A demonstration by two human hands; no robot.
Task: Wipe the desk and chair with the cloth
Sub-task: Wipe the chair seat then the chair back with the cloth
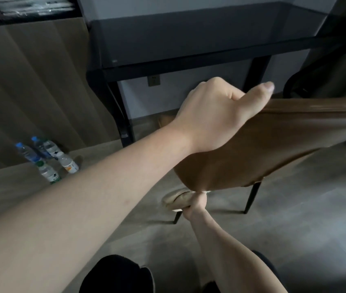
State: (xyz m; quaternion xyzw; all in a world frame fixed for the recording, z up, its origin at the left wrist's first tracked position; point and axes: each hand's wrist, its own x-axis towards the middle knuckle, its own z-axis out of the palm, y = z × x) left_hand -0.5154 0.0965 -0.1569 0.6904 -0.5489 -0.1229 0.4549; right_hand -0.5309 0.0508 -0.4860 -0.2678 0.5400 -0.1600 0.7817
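Head view looks down over both bare forearms toward a brown chair (pixel 273 144) that stands in front of a dark desk (pixel 189 39). The left hand (pixel 214 115) grips the top edge of the chair's backrest near its left corner: the fingers are curled over the far side of the edge and out of sight, and the thumb lies along the top edge, pointing right. The backrest looks tilted toward the camera. Below it, the right hand (pixel 196 203) reaches up from the lower middle of the frame and holds a bunched beige cloth (pixel 175 199), its fingers closed around the wad; the hand and cloth sit at the lower edge of the backrest, touching the chair's underside or lower back, though which of the two I cannot tell. Two thin black chair legs (pixel 251 197) stand on the grey floor (pixel 305 208). The desk has a smooth dark top and black legs and stands against a pale wall, where a socket plate (pixel 154 80) shows under the desk. To the left, a group of plastic water bottles (pixel 47 159) stands on the floor beside a wood-panelled wall (pixel 30 92). Dark clothing of the person shows at the bottom edge
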